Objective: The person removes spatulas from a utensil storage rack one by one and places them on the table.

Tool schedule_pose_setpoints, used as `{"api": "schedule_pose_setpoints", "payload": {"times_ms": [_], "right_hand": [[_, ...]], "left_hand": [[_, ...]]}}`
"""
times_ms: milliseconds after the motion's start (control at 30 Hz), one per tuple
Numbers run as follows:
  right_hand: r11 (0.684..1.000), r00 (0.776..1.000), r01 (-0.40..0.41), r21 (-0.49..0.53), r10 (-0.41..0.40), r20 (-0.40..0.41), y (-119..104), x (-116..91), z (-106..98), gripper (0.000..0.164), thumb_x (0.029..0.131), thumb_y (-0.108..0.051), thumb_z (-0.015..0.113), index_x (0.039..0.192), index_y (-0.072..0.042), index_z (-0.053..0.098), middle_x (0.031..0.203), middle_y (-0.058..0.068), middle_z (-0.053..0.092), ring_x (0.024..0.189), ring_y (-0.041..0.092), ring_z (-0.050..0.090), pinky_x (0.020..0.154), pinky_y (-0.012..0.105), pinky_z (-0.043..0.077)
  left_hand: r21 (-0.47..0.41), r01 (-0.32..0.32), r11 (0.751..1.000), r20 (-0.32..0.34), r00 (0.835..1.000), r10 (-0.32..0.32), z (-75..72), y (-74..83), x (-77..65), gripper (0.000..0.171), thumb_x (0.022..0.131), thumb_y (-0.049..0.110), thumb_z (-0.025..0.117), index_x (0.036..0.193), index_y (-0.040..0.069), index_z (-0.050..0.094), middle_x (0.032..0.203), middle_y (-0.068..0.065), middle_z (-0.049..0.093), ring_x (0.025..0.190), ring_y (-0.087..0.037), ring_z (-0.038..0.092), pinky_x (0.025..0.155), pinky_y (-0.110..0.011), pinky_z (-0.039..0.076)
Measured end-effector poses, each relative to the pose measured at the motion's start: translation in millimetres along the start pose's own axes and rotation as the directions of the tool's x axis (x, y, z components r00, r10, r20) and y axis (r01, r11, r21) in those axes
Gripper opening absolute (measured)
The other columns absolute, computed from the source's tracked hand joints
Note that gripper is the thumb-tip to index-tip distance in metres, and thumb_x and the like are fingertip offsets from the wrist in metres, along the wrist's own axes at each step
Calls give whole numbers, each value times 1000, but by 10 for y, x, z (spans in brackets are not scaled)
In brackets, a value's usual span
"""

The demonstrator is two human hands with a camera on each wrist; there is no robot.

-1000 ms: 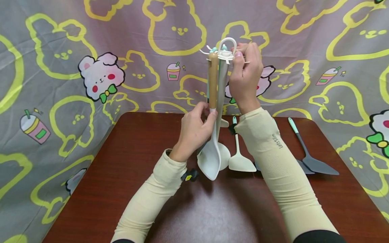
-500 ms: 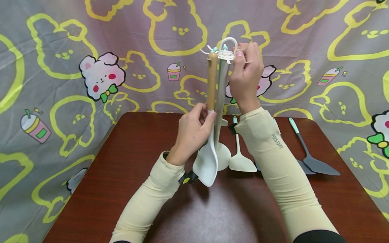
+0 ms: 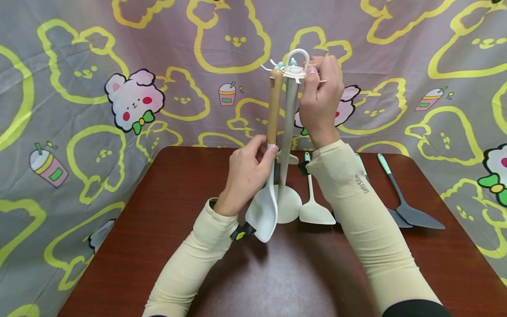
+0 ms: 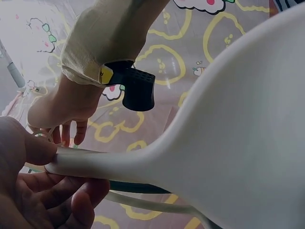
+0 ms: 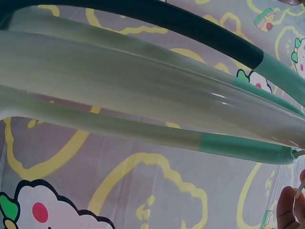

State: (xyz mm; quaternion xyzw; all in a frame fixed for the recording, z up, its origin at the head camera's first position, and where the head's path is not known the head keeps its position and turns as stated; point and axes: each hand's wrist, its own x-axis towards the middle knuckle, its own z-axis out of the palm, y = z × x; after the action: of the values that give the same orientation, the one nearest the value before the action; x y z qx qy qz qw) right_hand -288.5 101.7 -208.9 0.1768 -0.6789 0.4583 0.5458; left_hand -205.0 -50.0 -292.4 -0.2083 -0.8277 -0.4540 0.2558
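My left hand (image 3: 247, 171) pinches a white spatula (image 3: 262, 215) at its neck, just below the wooden handle (image 3: 274, 110). The handle's top is beside the hooks of a beige utensil stand (image 3: 289, 132); whether it hangs on a hook I cannot tell. Fingers and thumb lie on either side of the neck in the left wrist view, the broad white blade (image 4: 248, 119) filling the right. My right hand (image 3: 321, 99) holds the stand's hooked top. Around the pole in the right wrist view hang a dark utensil (image 5: 143, 14) and a pale one (image 5: 119, 126) with green ends.
A cream turner (image 3: 315, 212) lies on the brown table (image 3: 178, 185) right of the stand's round base (image 3: 292, 207). Farther right is a dark grey turner (image 3: 417, 215) overlapping another, which my right forearm partly covers. A patterned curtain (image 3: 158, 57) hangs behind.
My left hand has shifted slightly left, swinging the spatula's blade left, away from the stand's pole and base. The right hand stays at the stand's top.
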Motion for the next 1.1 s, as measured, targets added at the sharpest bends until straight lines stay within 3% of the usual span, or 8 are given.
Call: {"api": "schedule_pose_setpoints", "payload": {"times_ms": [200,367,667,1100], "right_hand": [[1000,1000,-6,-3,6,0,-2,-3,6,35,86,-17,38,83,14,55,85,-9,44,99,34,58,85,23,38],[1000,1000,-6,-8,6,6,3,-8,5,35,86,-17,38,83,14,54,84,-1,48,98,36,57,84,24,37],[1000,1000,2,6,-2,5,0,13,-10,35,87,-16,38,84,15,53,84,-17,39,98,36,57,83,23,36],[1000,1000,14,19,-15,7,10,11,-6,35,87,-16,37,82,16,52,85,-14,40,92,36,54,82,23,34]], "left_hand": [[13,2,1000,-11,1000,-2,1,-20,1,15,96,25,60,101,12,67,70,-1,61,59,-12,52,58,-27,41],[37,-3,999,-39,999,5,-3,-30,-8,16,94,24,60,102,12,69,71,-1,64,60,-13,54,61,-30,42],[38,-24,999,-71,997,27,-10,-41,2,20,93,21,61,107,11,70,74,-3,68,62,-14,58,63,-31,44],[29,-31,999,-79,996,33,9,-42,14,19,94,20,61,107,10,70,74,-4,67,62,-14,57,62,-29,43]]}}
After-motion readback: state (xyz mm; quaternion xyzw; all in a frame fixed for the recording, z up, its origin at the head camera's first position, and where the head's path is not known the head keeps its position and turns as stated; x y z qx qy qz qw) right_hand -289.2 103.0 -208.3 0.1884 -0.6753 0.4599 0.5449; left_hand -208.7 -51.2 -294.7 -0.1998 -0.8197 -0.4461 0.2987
